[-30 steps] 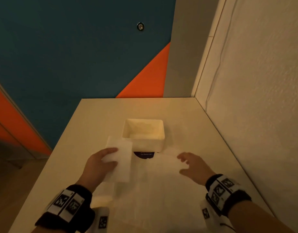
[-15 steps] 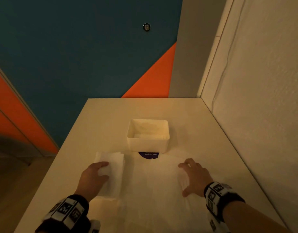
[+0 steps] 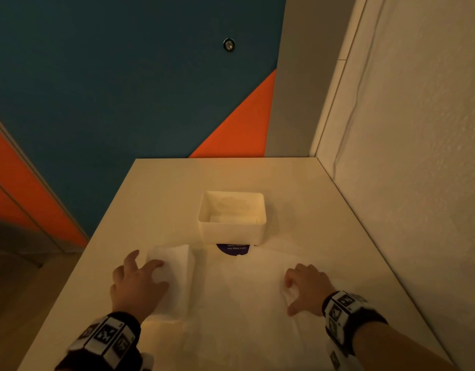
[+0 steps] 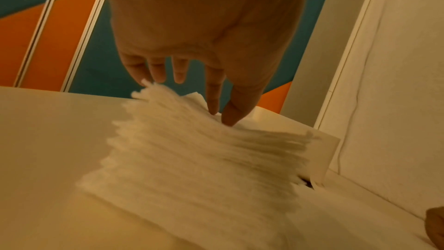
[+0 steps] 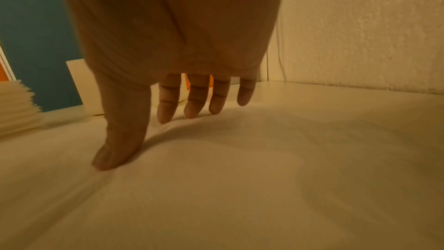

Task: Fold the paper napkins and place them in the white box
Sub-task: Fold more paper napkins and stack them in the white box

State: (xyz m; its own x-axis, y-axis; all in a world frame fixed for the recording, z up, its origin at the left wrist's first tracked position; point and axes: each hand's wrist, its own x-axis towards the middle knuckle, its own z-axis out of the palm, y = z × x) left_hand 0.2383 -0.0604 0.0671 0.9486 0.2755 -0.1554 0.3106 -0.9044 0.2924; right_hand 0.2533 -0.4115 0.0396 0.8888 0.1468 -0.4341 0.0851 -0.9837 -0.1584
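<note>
Left hand (image 3: 136, 283) rests on the napkin stack (image 3: 174, 277), fingers relaxed, at 8 o'clock of the white box (image 3: 232, 228). Right hand (image 3: 307, 287) presses straight fingers on the unfolded napkin (image 3: 239, 298) at bench (image 3: 161, 199) centre.

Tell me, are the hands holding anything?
Neither holds anything. The left hand rests fingertips on the napkin stack, near its top edge. The right hand presses an unfolded napkin flat.

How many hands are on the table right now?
2. The left hand rests on the stack of napkins; the right hand presses the spread napkin, right of the stack.
</note>
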